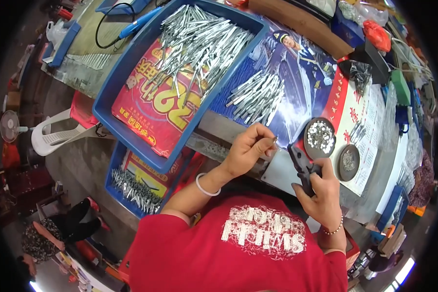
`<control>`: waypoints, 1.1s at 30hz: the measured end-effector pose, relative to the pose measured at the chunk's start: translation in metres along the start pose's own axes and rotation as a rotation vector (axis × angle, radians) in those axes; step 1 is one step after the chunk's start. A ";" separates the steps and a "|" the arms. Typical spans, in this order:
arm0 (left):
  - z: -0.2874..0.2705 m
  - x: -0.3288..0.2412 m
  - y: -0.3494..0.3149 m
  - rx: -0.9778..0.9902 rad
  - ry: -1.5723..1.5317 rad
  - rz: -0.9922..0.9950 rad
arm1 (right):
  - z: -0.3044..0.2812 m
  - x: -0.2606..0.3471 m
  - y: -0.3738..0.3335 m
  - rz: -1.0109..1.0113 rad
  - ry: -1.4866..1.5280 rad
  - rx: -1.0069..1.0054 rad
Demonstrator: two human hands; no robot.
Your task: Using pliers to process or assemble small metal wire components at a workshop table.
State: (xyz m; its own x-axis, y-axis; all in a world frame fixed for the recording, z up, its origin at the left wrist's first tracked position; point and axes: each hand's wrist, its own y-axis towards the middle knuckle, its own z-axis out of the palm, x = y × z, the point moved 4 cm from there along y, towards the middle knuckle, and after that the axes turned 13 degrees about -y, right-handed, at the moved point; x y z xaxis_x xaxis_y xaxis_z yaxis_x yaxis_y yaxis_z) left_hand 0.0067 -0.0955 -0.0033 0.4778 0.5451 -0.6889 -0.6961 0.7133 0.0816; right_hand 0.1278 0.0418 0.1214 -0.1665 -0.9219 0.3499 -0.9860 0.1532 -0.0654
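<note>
My left hand [250,152] is closed in a pinch at the table's near edge; a tiny piece seems to show at the fingertips, too small to name. My right hand [322,194] wraps round a black plier-like hand tool [301,168], its head pointing up and left, a little apart from my left fingers. Just beyond the tool, a round dark dish [307,147] contains shiny silver discs [321,135]. A smaller dish [348,177] beside it carries tiny metal bits [348,159]. Beyond my left hand lies a loose pile of slim metal strips [259,97].
A large blue tray [126,142] with many metal strips [204,39] stands at the left. Below it, another blue tray [113,170] has metal pieces [135,189]. A blue-handled corded tool [137,27] lies far left. A white stool [53,138] and a seated person [53,233] are farther left.
</note>
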 end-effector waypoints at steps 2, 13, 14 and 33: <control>0.000 0.001 0.000 -0.049 -0.079 -0.061 | 0.004 -0.004 -0.002 -0.021 -0.059 0.035; 0.018 -0.010 -0.010 -0.138 -0.165 -0.263 | 0.011 -0.005 -0.001 -0.156 -0.251 0.126; 0.020 -0.011 -0.010 -0.139 -0.144 -0.267 | 0.011 -0.005 -0.001 -0.153 -0.248 0.124; 0.024 -0.015 -0.012 -0.088 0.070 -0.260 | 0.010 -0.006 -0.003 -0.138 -0.192 0.283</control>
State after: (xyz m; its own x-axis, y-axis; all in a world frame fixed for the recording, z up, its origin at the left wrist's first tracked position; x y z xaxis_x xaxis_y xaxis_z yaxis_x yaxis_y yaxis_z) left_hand 0.0203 -0.1016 0.0238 0.6106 0.3148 -0.7267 -0.6000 0.7828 -0.1650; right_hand 0.1320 0.0433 0.1100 -0.0015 -0.9811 0.1932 -0.9537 -0.0567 -0.2953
